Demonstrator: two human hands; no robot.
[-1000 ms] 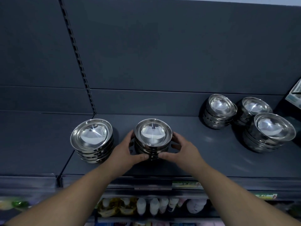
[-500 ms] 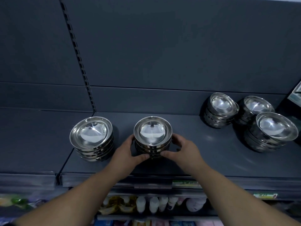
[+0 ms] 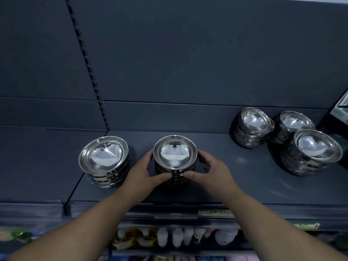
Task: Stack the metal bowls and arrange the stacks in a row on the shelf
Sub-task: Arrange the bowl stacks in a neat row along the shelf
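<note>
Both hands are on the middle stack (image 3: 175,157) of metal bowls, which stands on the shelf (image 3: 235,187) about midway along, a little back from the front edge. The left hand (image 3: 140,174) curls round its left side and the right hand (image 3: 212,172) round its right. The thumbs press low on the near face, tips almost meeting, and the fingers wrap round behind. Just beside the left hand sits the left stack (image 3: 104,159), close to the shelf's left edge, its top bowl tilted. Over toward the right end is a cluster of three: the rear stack (image 3: 254,127) against the back wall, the far stack (image 3: 295,124) beside it, and the near stack (image 3: 317,147) in front. White bottles (image 3: 177,239) line the level below the front edge.
</note>
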